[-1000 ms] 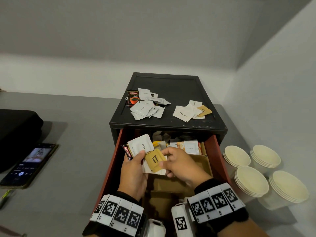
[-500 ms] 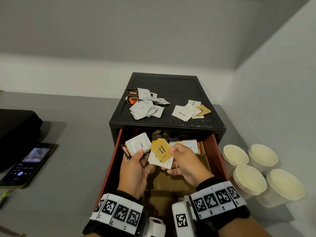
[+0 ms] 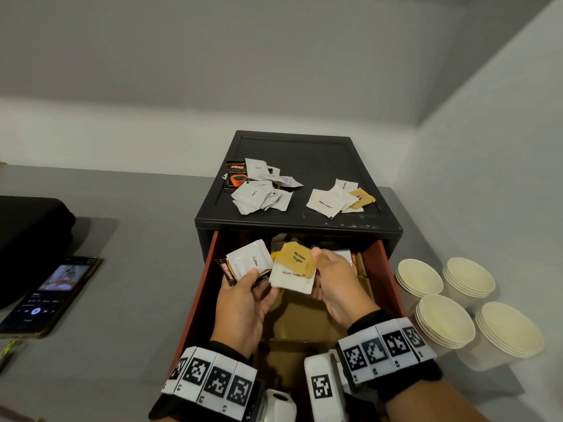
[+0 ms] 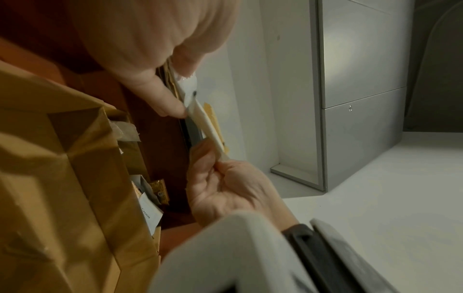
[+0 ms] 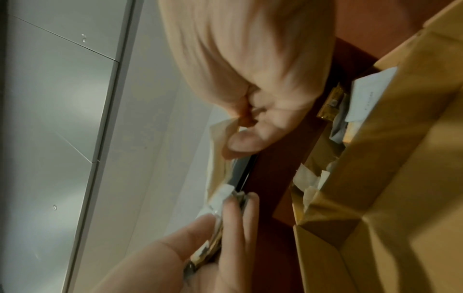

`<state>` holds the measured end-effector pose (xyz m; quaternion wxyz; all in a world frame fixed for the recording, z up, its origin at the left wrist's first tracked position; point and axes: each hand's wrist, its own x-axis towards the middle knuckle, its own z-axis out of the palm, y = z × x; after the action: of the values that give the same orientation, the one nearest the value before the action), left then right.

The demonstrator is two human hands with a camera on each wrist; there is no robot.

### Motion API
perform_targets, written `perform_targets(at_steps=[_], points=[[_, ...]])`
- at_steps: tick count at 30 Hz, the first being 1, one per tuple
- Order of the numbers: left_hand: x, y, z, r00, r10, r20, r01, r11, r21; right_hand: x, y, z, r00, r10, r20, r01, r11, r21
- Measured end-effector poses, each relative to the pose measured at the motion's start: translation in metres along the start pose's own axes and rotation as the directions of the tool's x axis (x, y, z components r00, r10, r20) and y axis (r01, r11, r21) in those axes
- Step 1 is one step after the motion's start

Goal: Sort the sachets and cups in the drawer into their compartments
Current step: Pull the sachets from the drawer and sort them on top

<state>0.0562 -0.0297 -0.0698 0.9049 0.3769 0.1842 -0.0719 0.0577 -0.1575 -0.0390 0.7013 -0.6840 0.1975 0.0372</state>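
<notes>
Sachets fan out above the open red drawer, pinched between both hands. The left hand has thumb and fingers clamped on a white sachet printed "Coffee" with a dark red stick sachet behind it. Just to the right of those fingers, the right hand clamps a yellow "Brown Sugar" sachet lying on top of a white "White Sugar" sachet. Below the fingers, brown cardboard dividers split the drawer. Beyond the fingertips, the black cabinet top carries two loose piles: one with "Coffee" sachets and a "Kopiko Supreme" pack, the other with a "White Sugar" pack. Four stacks of cream paper cups stand right of the drawer on the grey worktop. A lit phone lies well to the left, by a black case. Plain pale walls meet behind.
</notes>
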Motion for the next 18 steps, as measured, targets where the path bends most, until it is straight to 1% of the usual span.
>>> perform_targets(at_steps=[2,5,7,9,10,12,13,14,15,16,17,18], points=[[0.001,0.0,0.0,1.0,-0.009,-0.008,0.009,1.0,-0.007,0.006,-0.011,-0.004,0.997,-0.054,-0.049,0.052,0.998,-0.041],[0.0,0.0,0.001,1.0,-0.018,-0.018,0.018,1.0,0.002,0.024,-0.037,-0.016,0.972,-0.139,-0.189,0.122,0.988,-0.099],[-0.002,0.0,0.0,0.999,-0.032,-0.01,0.032,0.999,0.011,0.044,-0.057,-0.025,0.951,-0.158,-0.267,0.147,0.987,-0.063],[-0.003,-0.001,0.0,0.999,-0.034,0.004,0.034,0.999,0.032,0.063,-0.074,-0.032,0.933,-0.123,-0.338,0.133,0.991,0.007],[-0.003,-0.001,0.0,1.0,-0.028,0.014,0.027,0.998,0.048,0.071,-0.081,-0.035,0.928,-0.089,-0.361,0.105,0.994,0.024],[-0.002,-0.002,0.001,0.999,-0.017,0.029,0.015,0.997,0.08,0.082,-0.09,-0.042,0.919,-0.045,-0.391,0.067,0.997,0.042],[-0.002,-0.002,0.002,0.999,-0.015,0.036,0.012,0.996,0.089,0.086,-0.093,-0.044,0.923,-0.042,-0.383,0.065,0.997,0.048],[-0.002,-0.001,0.002,0.999,-0.013,0.044,0.009,0.995,0.096,0.091,-0.092,-0.049,0.927,-0.086,-0.366,0.082,0.996,-0.026],[-0.003,-0.001,0.003,0.999,-0.012,0.052,0.006,0.995,0.101,0.087,-0.091,-0.051,0.922,-0.109,-0.37,0.051,0.985,-0.162],[-0.003,-0.001,0.002,0.998,-0.011,0.06,0.004,0.994,0.108,0.085,-0.09,-0.053,0.907,-0.115,-0.406,0.022,0.974,-0.226],[-0.003,-0.001,0.002,0.998,-0.011,0.066,0.003,0.993,0.115,0.08,-0.087,-0.052,0.889,-0.177,-0.423,0.026,0.94,-0.339],[-0.003,-0.002,0.002,0.997,-0.012,0.071,0.003,0.992,0.124,0.075,-0.084,-0.051,0.884,-0.21,-0.418,0.05,0.931,-0.361]])
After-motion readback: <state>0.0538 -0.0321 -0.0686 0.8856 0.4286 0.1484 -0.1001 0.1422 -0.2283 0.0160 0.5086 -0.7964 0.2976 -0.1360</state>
